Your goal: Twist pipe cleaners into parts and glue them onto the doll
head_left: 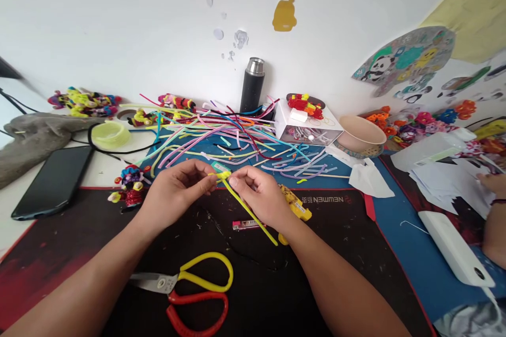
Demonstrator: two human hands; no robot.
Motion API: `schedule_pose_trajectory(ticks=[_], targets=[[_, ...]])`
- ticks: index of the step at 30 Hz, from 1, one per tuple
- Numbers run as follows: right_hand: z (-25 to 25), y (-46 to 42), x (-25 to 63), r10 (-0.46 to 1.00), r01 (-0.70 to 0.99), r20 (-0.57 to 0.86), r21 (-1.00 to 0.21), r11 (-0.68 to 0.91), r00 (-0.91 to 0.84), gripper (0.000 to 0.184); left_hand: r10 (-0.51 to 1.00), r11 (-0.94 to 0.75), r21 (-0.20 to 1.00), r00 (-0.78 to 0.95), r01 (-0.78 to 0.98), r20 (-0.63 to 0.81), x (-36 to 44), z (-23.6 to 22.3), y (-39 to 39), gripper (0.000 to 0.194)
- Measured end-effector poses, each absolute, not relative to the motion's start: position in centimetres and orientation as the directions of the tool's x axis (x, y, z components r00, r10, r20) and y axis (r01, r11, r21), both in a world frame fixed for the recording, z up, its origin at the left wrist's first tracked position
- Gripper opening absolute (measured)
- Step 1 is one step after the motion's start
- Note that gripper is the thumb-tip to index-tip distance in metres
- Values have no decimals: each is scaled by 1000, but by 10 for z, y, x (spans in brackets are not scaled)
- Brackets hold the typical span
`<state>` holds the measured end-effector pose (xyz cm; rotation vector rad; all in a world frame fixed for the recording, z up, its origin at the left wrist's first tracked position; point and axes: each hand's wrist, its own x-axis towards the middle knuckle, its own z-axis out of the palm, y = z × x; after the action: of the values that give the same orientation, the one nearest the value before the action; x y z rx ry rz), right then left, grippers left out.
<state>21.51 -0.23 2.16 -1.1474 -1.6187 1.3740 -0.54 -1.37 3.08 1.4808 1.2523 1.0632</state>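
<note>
Both hands meet over the middle of the dark mat and grip a yellow pipe cleaner. My left hand pinches its bunched, twisted end between thumb and fingers. My right hand is closed on the same bunched part from the other side, and the long straight tail slants down to the right. Below the hands lie scissors with one yellow and one red handle, blades pointing left. A pink lighter rests on the mat under my right hand. A yellow object is partly hidden behind that hand.
Loose pipe cleaners in many colours heap behind the hands. A black thermos, a white box and a pink bowl stand near the wall. A phone lies left. Another person's hand is at the far right.
</note>
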Motion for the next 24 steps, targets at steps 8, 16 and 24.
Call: schedule_pose_trajectory(ticks=[8, 16, 24], targets=[[15, -10, 212, 913, 387, 27, -900, 200, -408, 24, 978, -168, 883, -41, 438, 206, -6, 31, -14, 27], [24, -15, 213, 878, 559, 130, -726, 401, -460, 14, 949, -311, 729, 164, 610, 268, -5, 24, -14, 18], [23, -8, 222, 871, 530, 285, -703, 474, -401, 20, 951, -253, 815, 288, 522, 111, -10, 25, -14, 25]])
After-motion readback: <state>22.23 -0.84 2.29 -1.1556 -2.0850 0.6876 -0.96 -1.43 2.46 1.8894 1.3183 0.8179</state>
